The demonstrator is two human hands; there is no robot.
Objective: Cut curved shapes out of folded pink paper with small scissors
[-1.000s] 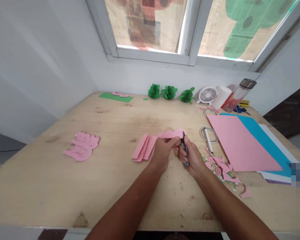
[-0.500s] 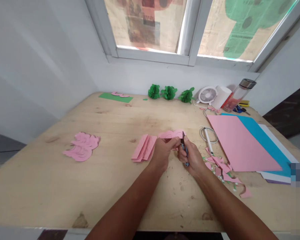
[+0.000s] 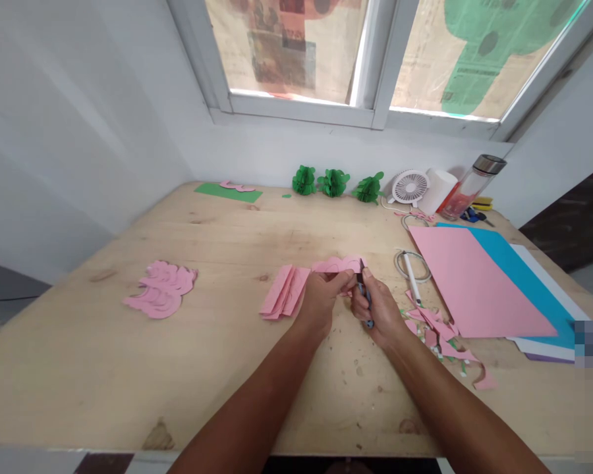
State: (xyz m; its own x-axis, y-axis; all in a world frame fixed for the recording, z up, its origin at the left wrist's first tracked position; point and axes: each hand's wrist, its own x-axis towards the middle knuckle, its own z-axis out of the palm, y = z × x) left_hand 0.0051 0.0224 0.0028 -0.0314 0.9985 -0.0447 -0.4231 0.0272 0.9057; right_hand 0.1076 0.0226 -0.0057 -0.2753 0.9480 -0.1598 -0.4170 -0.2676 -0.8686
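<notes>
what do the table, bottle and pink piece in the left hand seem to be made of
Table: apparently wood, pale and smooth, from its grain and knots. Bottle: glass or clear plastic, glossy; reddish colour shows through. Its cap shines like metal. Pink piece: probably paper or thin card, matte, judging by its flat, thin edge.

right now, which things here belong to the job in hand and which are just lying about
Seemingly part of the job:
- pink paper in the left hand
- cutting tool in the right hand
- folded pink paper
- pink cut-outs

Probably just lying about:
- white fan
- bottle
- paper scraps
</notes>
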